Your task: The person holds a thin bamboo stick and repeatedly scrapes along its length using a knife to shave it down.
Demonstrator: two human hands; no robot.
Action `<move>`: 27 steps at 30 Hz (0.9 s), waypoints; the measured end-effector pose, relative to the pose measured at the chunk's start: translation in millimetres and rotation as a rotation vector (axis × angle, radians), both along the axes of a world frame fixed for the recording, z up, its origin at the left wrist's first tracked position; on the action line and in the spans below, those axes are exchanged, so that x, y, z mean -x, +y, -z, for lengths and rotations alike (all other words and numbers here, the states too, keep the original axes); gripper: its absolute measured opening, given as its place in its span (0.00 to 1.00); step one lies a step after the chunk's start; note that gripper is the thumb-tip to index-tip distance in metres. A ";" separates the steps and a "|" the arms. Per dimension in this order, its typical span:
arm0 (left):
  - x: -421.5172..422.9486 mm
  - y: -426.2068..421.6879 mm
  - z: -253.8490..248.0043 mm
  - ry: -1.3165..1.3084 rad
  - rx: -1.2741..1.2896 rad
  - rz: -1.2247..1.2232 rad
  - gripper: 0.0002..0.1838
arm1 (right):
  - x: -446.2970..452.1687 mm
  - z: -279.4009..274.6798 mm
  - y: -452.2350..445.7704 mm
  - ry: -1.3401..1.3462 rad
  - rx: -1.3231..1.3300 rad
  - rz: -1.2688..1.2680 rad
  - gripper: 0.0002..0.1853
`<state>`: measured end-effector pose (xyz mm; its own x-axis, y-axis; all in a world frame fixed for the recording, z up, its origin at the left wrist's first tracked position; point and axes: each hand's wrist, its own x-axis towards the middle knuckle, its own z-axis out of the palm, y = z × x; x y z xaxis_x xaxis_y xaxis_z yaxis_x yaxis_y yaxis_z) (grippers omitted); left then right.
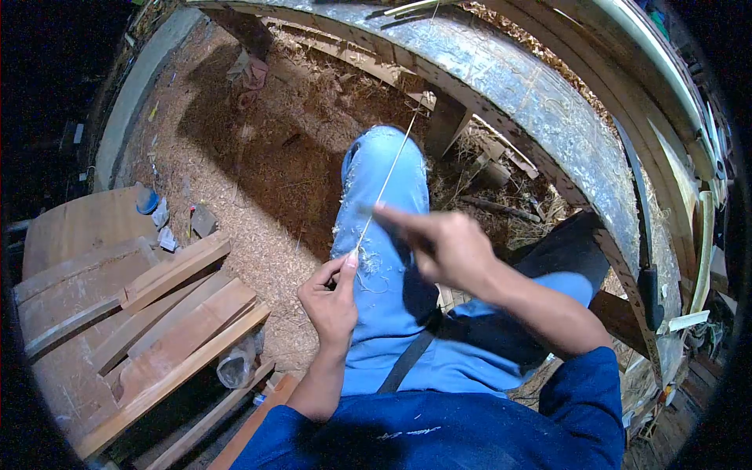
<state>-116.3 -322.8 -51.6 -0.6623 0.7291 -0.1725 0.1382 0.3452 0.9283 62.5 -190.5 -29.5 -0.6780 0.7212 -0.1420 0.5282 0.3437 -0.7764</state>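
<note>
A thin pale strip (398,157), wood or bamboo by its look, runs slantwise above my raised blue-trousered knee (381,153). My left hand (333,301) pinches its near end between thumb and fingers. Over the thigh, my right hand (450,247) is curled, its forefinger reaching to the strip a little farther along. Motion blurs that fingertip, and a greyish smear beside it cannot be made out. Whatever the right palm may hold is hidden. Fine curled shavings (368,262) cling to the trouser leg just past my left hand.
Several cut wooden boards (188,333) lie stacked on the left, with a blue-capped item (146,200) near them. Sawdust (266,258) covers the ground. A curved, worn bench surface (501,70) sweeps around the far and right sides. A dark saw-like tool (647,290) hangs at its right edge.
</note>
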 end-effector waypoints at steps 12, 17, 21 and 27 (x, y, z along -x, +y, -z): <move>-1.0 -0.8 -0.9 0.044 -0.004 0.022 0.08 | -4.7 19.8 29.0 0.102 -0.083 0.180 0.38; -0.5 1.5 -1.3 0.005 0.007 0.005 0.09 | -0.4 11.8 -6.2 0.044 0.019 -0.036 0.42; -1.3 -2.1 -2.0 0.047 -0.007 0.026 0.08 | -4.2 14.2 27.4 0.072 -0.031 0.184 0.40; -0.3 1.3 -4.1 0.036 0.003 0.024 0.08 | 0.5 15.9 -1.9 0.133 0.046 -0.011 0.38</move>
